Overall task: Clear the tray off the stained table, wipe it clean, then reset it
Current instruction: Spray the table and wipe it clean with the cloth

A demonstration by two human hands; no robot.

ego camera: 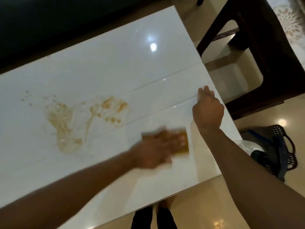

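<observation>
Our left hand (pixel 158 146), blurred, presses flat on a brownish-yellow square cloth (pixel 182 142) on the glossy white tabletop (pixel 115 63); the cloth lies under our fingers, just right of the tan smeared stain (pixel 69 119). Our right hand (pixel 208 109) rests fingers-down, relaxed, at the table's right edge, holding nothing.

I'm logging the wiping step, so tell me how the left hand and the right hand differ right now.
The left hand is blurred and lies over a brownish cloth on the white table; the right hand is sharp and holds nothing. The left sits near the brown stain; the right rests at the table's edge. Both touch the tabletop area.
</observation>
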